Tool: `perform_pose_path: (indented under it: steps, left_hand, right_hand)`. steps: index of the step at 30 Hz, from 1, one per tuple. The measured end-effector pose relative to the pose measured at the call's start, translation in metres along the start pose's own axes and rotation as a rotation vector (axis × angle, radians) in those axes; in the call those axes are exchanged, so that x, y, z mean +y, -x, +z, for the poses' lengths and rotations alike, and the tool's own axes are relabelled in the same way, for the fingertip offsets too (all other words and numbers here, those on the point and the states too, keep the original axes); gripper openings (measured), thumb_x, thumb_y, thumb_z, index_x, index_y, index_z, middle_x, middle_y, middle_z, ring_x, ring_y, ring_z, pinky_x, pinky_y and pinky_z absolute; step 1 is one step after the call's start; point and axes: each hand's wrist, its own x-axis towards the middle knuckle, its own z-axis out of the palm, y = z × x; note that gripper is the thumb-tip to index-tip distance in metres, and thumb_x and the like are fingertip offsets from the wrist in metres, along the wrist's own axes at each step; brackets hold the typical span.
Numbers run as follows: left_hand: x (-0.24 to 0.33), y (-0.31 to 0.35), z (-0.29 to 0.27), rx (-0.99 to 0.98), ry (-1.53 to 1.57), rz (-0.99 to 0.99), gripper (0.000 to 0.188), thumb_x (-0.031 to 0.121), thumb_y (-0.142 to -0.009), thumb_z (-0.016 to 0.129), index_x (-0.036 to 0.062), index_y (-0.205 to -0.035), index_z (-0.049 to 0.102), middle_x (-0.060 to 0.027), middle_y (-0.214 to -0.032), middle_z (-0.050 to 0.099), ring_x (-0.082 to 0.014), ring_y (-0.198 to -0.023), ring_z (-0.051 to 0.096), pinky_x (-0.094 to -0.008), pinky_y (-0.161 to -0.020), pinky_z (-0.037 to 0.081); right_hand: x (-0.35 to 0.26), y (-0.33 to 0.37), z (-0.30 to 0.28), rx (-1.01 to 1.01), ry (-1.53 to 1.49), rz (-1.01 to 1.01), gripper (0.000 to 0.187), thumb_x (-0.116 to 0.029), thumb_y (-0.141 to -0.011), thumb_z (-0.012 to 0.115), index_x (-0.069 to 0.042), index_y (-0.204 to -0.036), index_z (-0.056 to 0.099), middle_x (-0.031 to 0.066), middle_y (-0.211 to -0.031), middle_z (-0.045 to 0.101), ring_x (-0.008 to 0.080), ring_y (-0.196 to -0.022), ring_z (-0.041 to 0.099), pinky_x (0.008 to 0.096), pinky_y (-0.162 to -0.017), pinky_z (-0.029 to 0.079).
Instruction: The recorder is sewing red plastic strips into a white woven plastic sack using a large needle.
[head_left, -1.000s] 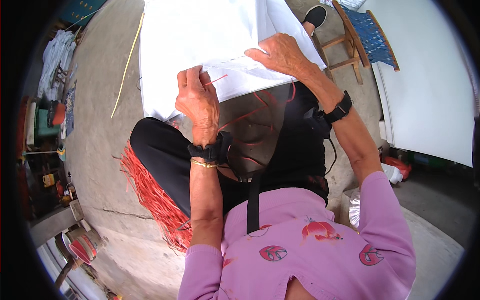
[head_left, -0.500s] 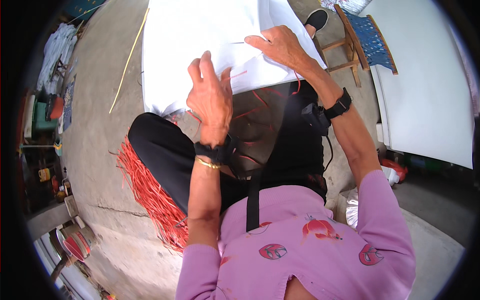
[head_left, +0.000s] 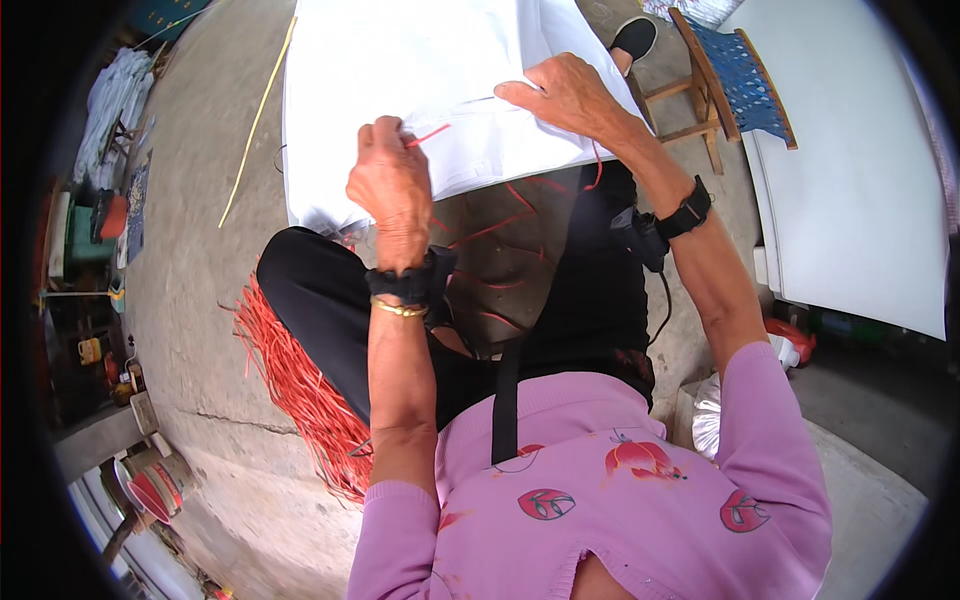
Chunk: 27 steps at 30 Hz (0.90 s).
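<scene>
A stack of thin white sheets [head_left: 400, 60] lies in front of me, its near edge over my lap. My left hand [head_left: 390, 175] is closed above the stack's near left part. From its curled fingers a short red strip [head_left: 432, 134] sticks out to the right. On the right, my right hand [head_left: 572, 95] is closed on a raised fold of the white sheet, thumb pointing left; its other fingertips are mostly hidden. Another red strip [head_left: 598, 165] hangs beside the stack's near right edge. Several loose red strips [head_left: 495, 230] lie between my legs.
A large bundle of red strips [head_left: 300, 385] rests on the floor by my left leg. A wooden stool with blue webbing [head_left: 740, 80] stands at the far right, beside a black shoe [head_left: 634, 38]. Large white boards [head_left: 850, 200] lean at right. A thin yellow strip [head_left: 258, 120] lies at left.
My left hand has moved left and its spread fingers have curled in around the red strip, which has shifted left with it. The right hand has barely moved.
</scene>
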Motion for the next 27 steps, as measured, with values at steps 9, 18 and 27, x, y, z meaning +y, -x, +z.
perform_pose_path:
  steps: [9, 18, 27]
  left_hand:
    - [0.048, 0.002, 0.019, 0.125, 0.232, 0.11, 0.012, 0.003, -0.07, 0.058, 0.0106, -0.074, 0.05, -0.0075, -0.072, 0.052, -0.0287, -0.051, 0.054, -0.0385, -0.044, 0.042]
    - [0.007, -0.002, -0.004, 0.069, 0.049, -0.072, 0.02, 0.013, -0.076, 0.064, 0.0123, -0.095, 0.058, -0.0052, -0.095, 0.057, -0.0279, -0.07, 0.06, -0.0379, -0.054, 0.048]
    - [0.002, -0.001, -0.029, -0.08, 0.007, -0.041, 0.056, 0.017, -0.071, 0.071, 0.0145, -0.121, 0.045, -0.008, -0.124, 0.047, -0.0307, -0.075, 0.062, -0.0394, -0.059, 0.05]
  right_hand:
    - [-0.005, -0.013, 0.051, -0.011, -0.519, 0.066, 0.065, -0.055, -0.085, 0.05, 0.002, -0.054, 0.055, 0.0103, -0.04, 0.042, 0.0202, -0.04, 0.042, 0.0352, -0.044, 0.037]
    - [-0.025, -0.022, 0.044, 0.036, -0.64, 0.223, 0.055, -0.04, -0.079, 0.065, 0.003, -0.049, 0.048, 0.0058, -0.041, 0.033, 0.0133, -0.042, 0.03, 0.0327, -0.04, 0.03]
    - [-0.014, -0.024, 0.029, -0.039, -0.343, 0.078, 0.055, -0.04, -0.081, 0.062, 0.001, -0.052, 0.041, 0.0003, -0.047, 0.03, 0.0092, -0.047, 0.03, 0.0316, -0.041, 0.027]
